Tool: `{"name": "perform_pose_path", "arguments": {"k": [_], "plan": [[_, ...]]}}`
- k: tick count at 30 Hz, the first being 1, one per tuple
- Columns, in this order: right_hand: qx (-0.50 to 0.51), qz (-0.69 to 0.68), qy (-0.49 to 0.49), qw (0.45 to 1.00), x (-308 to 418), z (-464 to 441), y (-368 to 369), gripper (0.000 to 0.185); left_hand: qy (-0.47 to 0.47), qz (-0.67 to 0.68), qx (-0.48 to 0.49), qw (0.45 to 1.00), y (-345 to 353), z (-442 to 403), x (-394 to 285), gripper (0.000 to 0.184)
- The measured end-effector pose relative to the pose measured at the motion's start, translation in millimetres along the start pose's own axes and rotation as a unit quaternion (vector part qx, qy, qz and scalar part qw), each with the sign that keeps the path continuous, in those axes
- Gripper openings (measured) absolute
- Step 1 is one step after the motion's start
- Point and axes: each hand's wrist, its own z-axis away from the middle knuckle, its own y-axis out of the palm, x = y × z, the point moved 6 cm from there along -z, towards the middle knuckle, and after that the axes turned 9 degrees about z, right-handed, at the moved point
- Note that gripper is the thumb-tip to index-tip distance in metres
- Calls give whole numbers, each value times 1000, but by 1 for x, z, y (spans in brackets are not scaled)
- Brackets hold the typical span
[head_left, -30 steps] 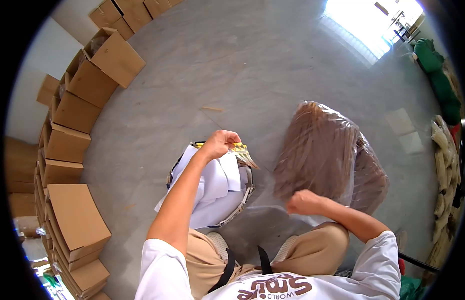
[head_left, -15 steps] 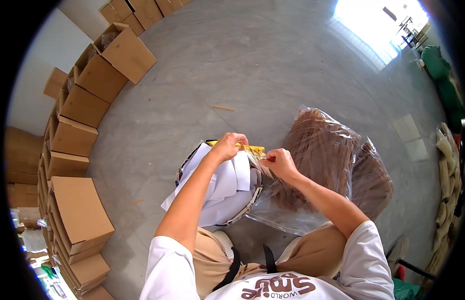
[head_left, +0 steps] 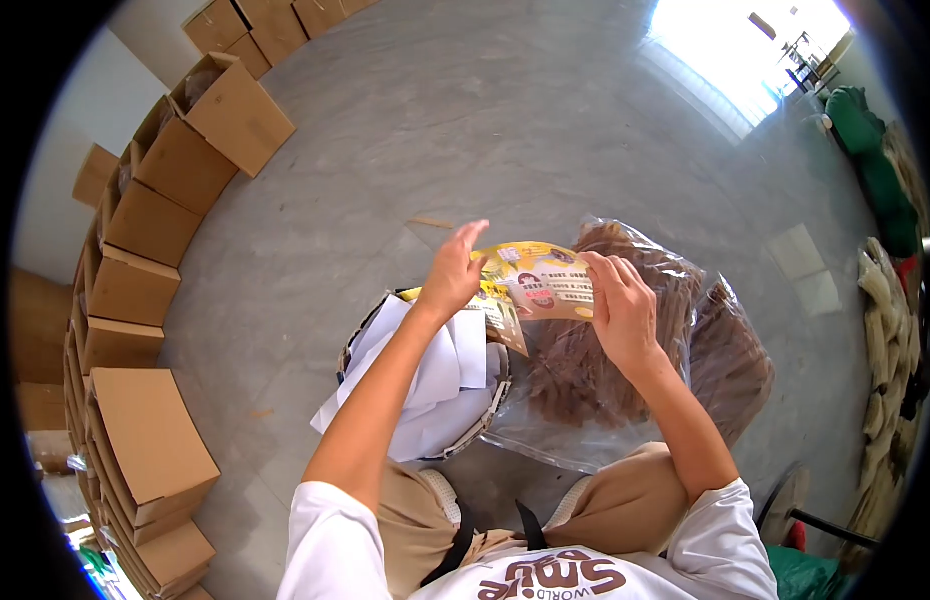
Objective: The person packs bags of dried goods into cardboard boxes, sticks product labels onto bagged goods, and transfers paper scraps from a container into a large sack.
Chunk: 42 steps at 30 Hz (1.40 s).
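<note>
Stretched between my hands is a yellow-and-brown printed paper card (head_left: 550, 283), slightly bowed, with text and small pictures. My right hand (head_left: 625, 305) grips its right end between thumb and fingers. At its left end is my left hand (head_left: 457, 270), fingers extended upward and thumb close to the edge; whether it touches the card is unclear. Another printed card (head_left: 505, 325) hangs lower, beside my left wrist, over the rim of a round container (head_left: 500, 395). White paper sheets (head_left: 420, 370) fill that container. On the right lies a clear plastic bag of brown strands (head_left: 575, 375).
A second bag of brown strands (head_left: 735, 350) lies against the first. Cardboard boxes (head_left: 155, 425) line the left side. Pale bundles (head_left: 875, 330) and green sacks (head_left: 855, 125) are along the right. A thin strip (head_left: 430, 222) lies on the grey floor (head_left: 385, 130).
The printed card has been raised and spread out flat to the right. My right hand has moved right and up with its end; my left hand's fingers have straightened upward.
</note>
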Motion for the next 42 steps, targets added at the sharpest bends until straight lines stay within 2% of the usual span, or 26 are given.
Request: {"name": "perform_pose_path", "arguments": {"k": [1, 3, 4, 6, 7, 10, 12, 14, 16, 17, 18, 20, 22, 23, 24, 26, 28, 30, 35, 39, 42], "plan": [[3, -4, -6, 1000, 1, -2, -5, 26, 4, 1, 4, 1000, -7, -14, -20, 32], [5, -9, -8, 1000, 4, -8, -16, 26, -167, 213, 17, 962, -19, -36, -45, 29], [19, -45, 17, 999, 4, -12, -19, 24, -167, 211, 19, 963, -29, -44, -68, 29], [31, -83, 43, 995, 11, -18, -26, 22, -193, 212, 131, 949, -28, -41, -106, 28], [25, -118, 37, 992, 18, -19, -31, 19, -204, 253, 115, 939, -27, -33, -110, 21], [11, -163, 18, 986, 28, -15, -37, 16, -208, 277, 88, 934, -21, -11, -104, 13], [136, -235, 131, 954, 24, -6, -22, 15, -215, 274, 62, 935, -19, -4, -96, 12], [146, -271, 147, 940, 18, 5, -13, 19, -267, 182, 11, 946, -24, 10, -71, 8], [135, -275, 167, 937, 6, 16, 0, 21, -289, 208, 6, 935, -29, 13, -53, 11], [121, -356, 200, 905, 1, 24, 9, 16, -334, 255, -12, 907, -30, 16, -42, 12], [117, -355, 204, 905, -5, 31, 19, 16, -379, 302, -28, 874, -28, 20, -34, 14], [114, -389, 229, 885, -17, 41, 34, 9, -388, 279, -15, 878, -22, 22, -33, 15], [94, -370, 233, 894, -16, 35, 27, 6, -378, 284, -80, 877, -22, 22, -37, 14], [88, -302, 195, 929, -14, 29, 20, 9, -378, 285, -79, 877, -17, 23, -41, 14], [81, -233, 154, 957, -10, 25, 14, 12, -291, 239, -103, 921, -20, 17, -56, 16], [81, -198, 122, 969, -4, 24, 11, 15, -199, 190, -126, 953, -18, 17, -79, 18], [81, -164, 90, 979, 4, 25, 10, 19, -251, 278, 83, 924, 16, 26, -90, 16], [106, -127, 38, 986, 15, 26, 11, 24, -273, 307, 85, 908, 22, 29, -95, 17], [126, -60, 16, 990, 19, 29, 14, 26, -332, 335, 82, 878, 17, 29, -98, 14], [123, -54, -3, 991, 21, 31, 13, 25, -394, 381, 69, 833, 16, 35, -92, 8], [133, -95, 11, 986, 20, 30, 10, 23, -397, 383, 89, 829, 17, 36, -90, 8]]}}
